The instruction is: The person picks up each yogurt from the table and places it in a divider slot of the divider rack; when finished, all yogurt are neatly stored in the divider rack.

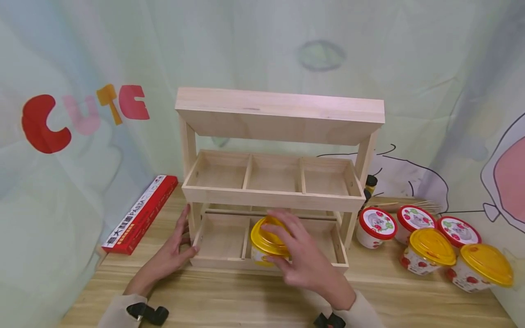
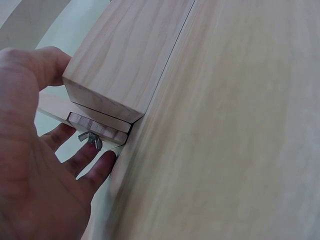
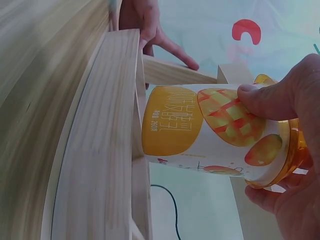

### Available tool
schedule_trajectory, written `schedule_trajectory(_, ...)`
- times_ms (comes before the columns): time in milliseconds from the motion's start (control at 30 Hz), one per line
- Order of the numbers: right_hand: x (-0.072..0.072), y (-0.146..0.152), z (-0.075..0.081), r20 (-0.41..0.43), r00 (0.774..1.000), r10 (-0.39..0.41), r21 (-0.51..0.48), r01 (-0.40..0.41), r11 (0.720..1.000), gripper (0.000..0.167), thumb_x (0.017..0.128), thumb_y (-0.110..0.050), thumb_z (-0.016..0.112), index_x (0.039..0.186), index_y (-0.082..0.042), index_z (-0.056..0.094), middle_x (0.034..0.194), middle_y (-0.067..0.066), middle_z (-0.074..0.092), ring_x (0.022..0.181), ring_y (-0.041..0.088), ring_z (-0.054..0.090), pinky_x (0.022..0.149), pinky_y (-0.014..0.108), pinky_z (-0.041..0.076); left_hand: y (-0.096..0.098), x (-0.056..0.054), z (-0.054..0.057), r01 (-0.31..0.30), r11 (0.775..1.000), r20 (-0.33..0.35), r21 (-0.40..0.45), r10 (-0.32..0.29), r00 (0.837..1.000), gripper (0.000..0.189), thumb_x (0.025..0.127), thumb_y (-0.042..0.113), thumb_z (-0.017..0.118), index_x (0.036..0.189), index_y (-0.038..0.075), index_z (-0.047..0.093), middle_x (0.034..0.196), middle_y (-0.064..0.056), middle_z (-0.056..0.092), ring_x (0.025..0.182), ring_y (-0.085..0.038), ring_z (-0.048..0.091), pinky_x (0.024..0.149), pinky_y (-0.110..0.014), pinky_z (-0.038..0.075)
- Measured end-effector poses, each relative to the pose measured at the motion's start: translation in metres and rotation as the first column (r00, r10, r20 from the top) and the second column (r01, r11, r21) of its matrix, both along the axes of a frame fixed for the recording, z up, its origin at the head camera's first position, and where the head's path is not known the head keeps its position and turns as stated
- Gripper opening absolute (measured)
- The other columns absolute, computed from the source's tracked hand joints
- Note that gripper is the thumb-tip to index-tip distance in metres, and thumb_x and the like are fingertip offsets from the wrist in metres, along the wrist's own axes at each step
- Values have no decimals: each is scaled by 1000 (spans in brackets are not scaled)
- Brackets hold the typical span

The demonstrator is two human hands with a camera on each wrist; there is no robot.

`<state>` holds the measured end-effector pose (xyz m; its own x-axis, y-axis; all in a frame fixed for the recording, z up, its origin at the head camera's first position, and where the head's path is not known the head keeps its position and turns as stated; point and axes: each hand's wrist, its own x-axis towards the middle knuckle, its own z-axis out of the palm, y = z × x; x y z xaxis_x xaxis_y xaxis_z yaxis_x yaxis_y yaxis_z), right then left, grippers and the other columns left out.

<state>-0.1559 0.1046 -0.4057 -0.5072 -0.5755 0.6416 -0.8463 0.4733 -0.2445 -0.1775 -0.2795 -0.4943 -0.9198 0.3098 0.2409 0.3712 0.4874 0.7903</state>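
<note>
My right hand [image 1: 305, 257] holds a yogurt cup [image 1: 268, 243] by its yellow lid, fingers and thumb spread around it. Mangoes and an orange patch are printed on the cup [image 3: 200, 132]; its base is right at the front rim of the lower tray, by the middle compartment. That tray [image 1: 221, 262] belongs to a pale two-tier wooden rack [image 1: 279, 105]. At the rack's left end, my left hand [image 1: 172, 250] touches the lower tray's corner, thumb at the front and fingers along the side. In the left wrist view, its fingertips are beside a metal wing nut [image 2: 91, 140].
Red-lidded cups [image 1: 377, 225] and yellow-lidded cups [image 1: 432, 248] with strawberry prints stand right of the rack. A dark-capped bottle [image 1: 371, 182] and thin sticks [image 1: 422, 206] are behind them. To the left lies a red pasta box [image 1: 141, 216]. A printed curtain [image 1: 262, 45] hangs behind.
</note>
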Motion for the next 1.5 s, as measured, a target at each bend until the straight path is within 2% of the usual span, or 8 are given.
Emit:
schedule_trajectory(233, -3, -19, -1, -6, 998, 55, -13, -55, 998, 62, 83, -17, 92, 139, -12, 63, 162, 10, 51, 152, 33, 47, 117, 54, 51, -1, 0, 0, -1, 1000, 0, -5, 1, 1000, 118, 97, 8, 73, 172, 32, -16, 172, -34, 17, 140, -62, 51, 100, -37, 59)
schedule_trajectory(400, -5, -32, -4, 2, 997, 71, 12, -71, 997, 63, 84, -18, 92, 139, -14, 62, 163, 9, 49, 156, 33, 43, 119, 53, 51, -1, 1, 0, -5, 1000, -3, -5, 5, 1000, 119, 97, 8, 73, 172, 32, -16, 173, -33, 16, 142, -62, 48, 102, -38, 58)
schedule_trajectory(567, -8, -45, -7, -1, 997, 79, 26, -79, 997, 64, 83, -16, 93, 139, -16, 62, 164, 8, 48, 157, 33, 42, 121, 50, 49, -1, 2, 0, -13, 1000, 14, 1, 13, 1000, 119, 98, 8, 72, 172, 34, -17, 173, -34, 15, 143, -64, 45, 103, -65, 56)
schedule_trajectory(633, -10, -50, -7, -3, 996, 87, 23, -87, 996, 65, 82, -16, 94, 139, -15, 62, 164, 8, 48, 157, 33, 42, 122, 50, 49, -1, 2, 1, -20, 1000, 21, -5, 20, 1000, 119, 98, 8, 72, 171, 35, -17, 174, -33, 15, 144, -63, 45, 104, -69, 54)
schedule_trajectory(767, -14, -60, -7, -18, 995, 102, 14, -102, 995, 65, 82, -15, 94, 138, -14, 62, 164, 9, 47, 155, 33, 44, 122, 48, 49, -1, 2, 1, -33, 999, 21, -22, 33, 999, 119, 98, 9, 73, 171, 35, -17, 175, -31, 15, 147, -59, 44, 108, -41, 57)
schedule_trajectory(900, -19, -69, -7, -37, 994, 105, 22, -104, 994, 63, 83, -15, 93, 138, -13, 62, 164, 10, 48, 153, 32, 46, 121, 44, 50, -2, 2, 0, -29, 999, 5, -17, 29, 1000, 119, 97, 8, 73, 172, 34, -16, 175, -32, 15, 146, -58, 45, 102, -17, 47)
schedule_trajectory(1233, -31, -89, -8, -36, 991, 128, 59, -125, 990, 56, 89, -18, 89, 138, -14, 62, 163, 9, 49, 148, 27, 50, 117, 34, 52, -2, 1, -1, -6, 1000, -30, 10, 6, 1000, 117, 97, 6, 72, 173, 30, -14, 175, -33, 14, 144, -61, 45, 101, -16, 48)
schedule_trajectory(1500, -39, -102, -17, 47, 989, 143, 80, -147, 986, 57, 87, -11, 88, 137, -13, 61, 161, 12, 50, 149, 35, 49, 121, 44, 50, 1, -1, -1, -2, 1000, -29, 13, 3, 1000, 117, 96, 4, 71, 173, 31, -13, 176, -31, 12, 147, -60, 42, 103, -14, 46)
